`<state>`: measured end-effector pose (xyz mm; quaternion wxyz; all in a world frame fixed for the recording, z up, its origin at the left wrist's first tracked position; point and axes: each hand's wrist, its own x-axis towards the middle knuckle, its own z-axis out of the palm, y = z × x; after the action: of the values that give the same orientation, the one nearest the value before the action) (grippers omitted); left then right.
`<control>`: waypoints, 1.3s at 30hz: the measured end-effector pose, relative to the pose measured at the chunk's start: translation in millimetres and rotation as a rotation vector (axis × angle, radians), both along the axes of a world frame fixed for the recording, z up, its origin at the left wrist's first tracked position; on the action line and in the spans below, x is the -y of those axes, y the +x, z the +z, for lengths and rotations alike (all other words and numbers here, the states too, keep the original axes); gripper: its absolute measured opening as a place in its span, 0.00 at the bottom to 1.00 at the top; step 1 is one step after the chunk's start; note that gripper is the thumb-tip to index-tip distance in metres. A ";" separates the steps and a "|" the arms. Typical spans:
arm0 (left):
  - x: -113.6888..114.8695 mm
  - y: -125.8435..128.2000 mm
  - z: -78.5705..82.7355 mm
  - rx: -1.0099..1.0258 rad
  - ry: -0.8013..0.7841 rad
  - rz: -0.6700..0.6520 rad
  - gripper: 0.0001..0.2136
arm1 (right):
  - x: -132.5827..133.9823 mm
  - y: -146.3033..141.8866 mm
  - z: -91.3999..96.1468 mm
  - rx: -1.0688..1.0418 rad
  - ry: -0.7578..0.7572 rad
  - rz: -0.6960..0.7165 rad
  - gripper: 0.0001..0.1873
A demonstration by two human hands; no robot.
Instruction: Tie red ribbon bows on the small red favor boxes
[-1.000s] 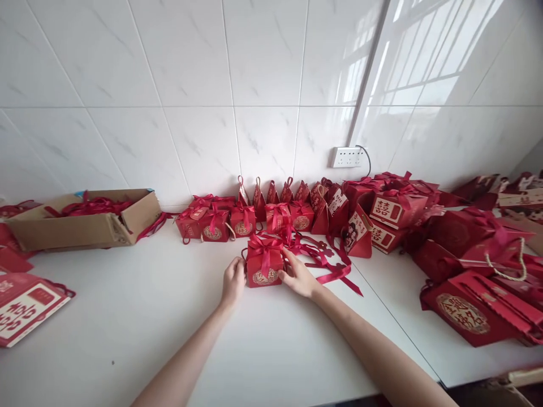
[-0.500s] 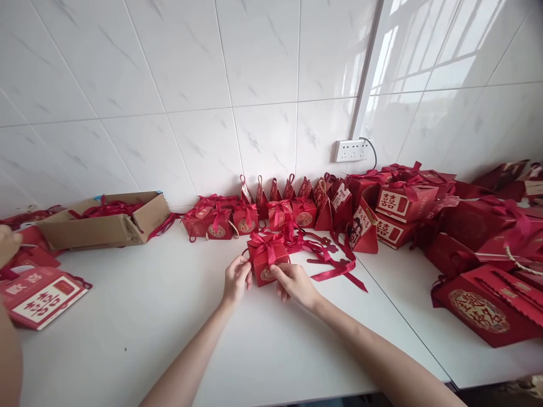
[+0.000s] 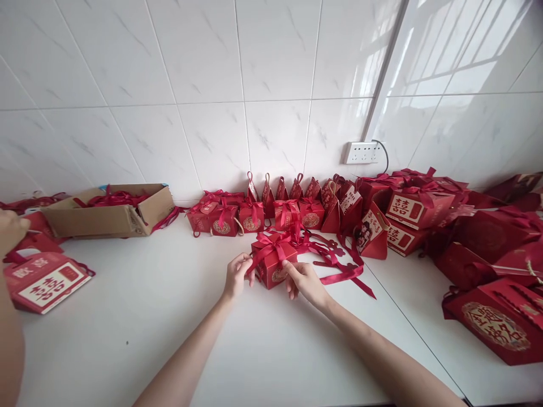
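Note:
A small red gift box (image 3: 267, 275) stands on the white table between my hands, with a red ribbon bow (image 3: 274, 244) tied across its top. My left hand (image 3: 238, 276) is at the box's left side, fingers pinched on one ribbon tail that slants down from the bow. On the other side, my right hand (image 3: 303, 281) has thumb and fingers closed on the other ribbon tail near the box's front right edge. Its fingertips partly cover the gold round print on the front. Loose red ribbons (image 3: 345, 278) lie just behind and right of the box.
Small red boxes (image 3: 224, 219) line up along the tiled wall. An open cardboard box (image 3: 97, 223) holding red ribbons stands at the left, near a larger red box (image 3: 48, 282) and another person's arm (image 3: 11, 339). More red boxes (image 3: 487, 328) pile up at the right.
The view has shifted slightly. My left hand now holds a ribbon tail drawn out to the left of the bow. The box has turned a little, and my right hand stays at its front.

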<state>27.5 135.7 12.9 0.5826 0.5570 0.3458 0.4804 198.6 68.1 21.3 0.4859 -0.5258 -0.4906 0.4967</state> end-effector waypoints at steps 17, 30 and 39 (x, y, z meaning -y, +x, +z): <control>-2.8 -2.8 0.3 0.052 -0.097 -0.005 0.12 | -1.0 1.6 2.9 -0.166 -0.007 0.021 0.29; -5.6 -5.3 5.7 0.090 -0.099 0.090 0.11 | -6.8 15.5 3.6 -0.370 0.086 -0.175 0.20; -8.2 -8.4 3.6 0.100 -0.098 0.103 0.12 | -7.3 17.1 6.0 -0.443 0.088 -0.250 0.17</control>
<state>19.2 143.9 16.5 0.6003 0.4846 0.3674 0.5195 215.7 75.5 27.3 0.6615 -0.4393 -0.3244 0.5140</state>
